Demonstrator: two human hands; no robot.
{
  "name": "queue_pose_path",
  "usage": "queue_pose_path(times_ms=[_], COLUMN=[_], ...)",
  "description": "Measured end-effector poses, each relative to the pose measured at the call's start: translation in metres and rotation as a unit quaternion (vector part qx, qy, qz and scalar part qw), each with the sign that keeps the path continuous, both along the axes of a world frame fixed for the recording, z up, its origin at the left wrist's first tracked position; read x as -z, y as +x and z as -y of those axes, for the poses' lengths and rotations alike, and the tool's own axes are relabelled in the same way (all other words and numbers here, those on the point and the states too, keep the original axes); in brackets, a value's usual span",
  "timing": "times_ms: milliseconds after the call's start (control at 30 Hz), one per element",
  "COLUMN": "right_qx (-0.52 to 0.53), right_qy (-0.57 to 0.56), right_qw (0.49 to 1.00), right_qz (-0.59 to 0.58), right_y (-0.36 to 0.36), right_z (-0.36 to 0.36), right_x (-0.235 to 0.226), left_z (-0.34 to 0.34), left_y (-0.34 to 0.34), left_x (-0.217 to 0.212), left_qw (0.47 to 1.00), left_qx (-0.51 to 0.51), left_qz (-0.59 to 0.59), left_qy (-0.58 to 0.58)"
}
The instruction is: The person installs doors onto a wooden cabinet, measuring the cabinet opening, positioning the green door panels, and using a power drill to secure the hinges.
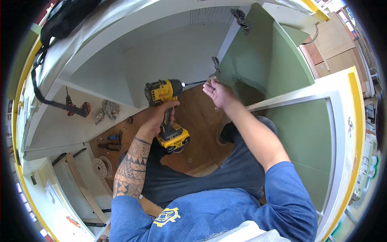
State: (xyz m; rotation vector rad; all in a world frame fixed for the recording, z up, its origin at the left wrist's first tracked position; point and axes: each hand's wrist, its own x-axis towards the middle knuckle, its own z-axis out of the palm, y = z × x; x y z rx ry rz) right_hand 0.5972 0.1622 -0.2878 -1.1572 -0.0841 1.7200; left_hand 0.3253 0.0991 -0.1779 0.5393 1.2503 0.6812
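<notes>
My left hand (161,115) is wrapped round the grip of a yellow and black cordless impact driver (163,92). The driver points to the right, and its long thin bit (194,83) reaches toward my right hand (219,93). Fingertips of that hand are drawn together at the bit's tip. Whether they pinch the tip or a small screw there cannot be made out. Just beyond the tip, a green cabinet door (260,60) stands swung out, with a lower metal hinge (216,64) and an upper hinge (240,19) along its edge.
A second drill (78,108) and bags of small hardware (107,111) lie on a white cabinet surface at left. On the brown floor (197,117) are pliers (115,143) and a pale spool (100,167). A black strap (38,86) hangs at upper left. A framed green panel (298,141) stands at right.
</notes>
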Motion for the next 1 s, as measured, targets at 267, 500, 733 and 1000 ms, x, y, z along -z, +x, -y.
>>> queue_pose_path(times_ms=[267, 500, 733, 1000], right_qx=[0.130, 0.111, 0.110, 0.087], right_qy=[-0.071, -0.053, -0.084, -0.062], right_qw=[0.989, 0.992, 0.990, 0.992], right_qz=[0.014, 0.038, 0.015, -0.060], right_y=[-0.052, -0.042, -0.035, -0.031], right_z=[-0.013, -0.021, -0.018, -0.018], right_x=[0.004, 0.011, 0.006, -0.003], left_z=[-0.007, -0.018, -0.017, -0.013], left_y=[-0.014, -0.012, -0.017, -0.020], left_x=[0.051, 0.055, 0.066, 0.089], left_qw=[0.998, 0.996, 0.991, 0.977], left_qx=[-0.033, -0.041, -0.036, -0.056], left_qz=[0.052, 0.043, 0.092, 0.162], left_qy=[-0.030, -0.065, -0.086, -0.127])
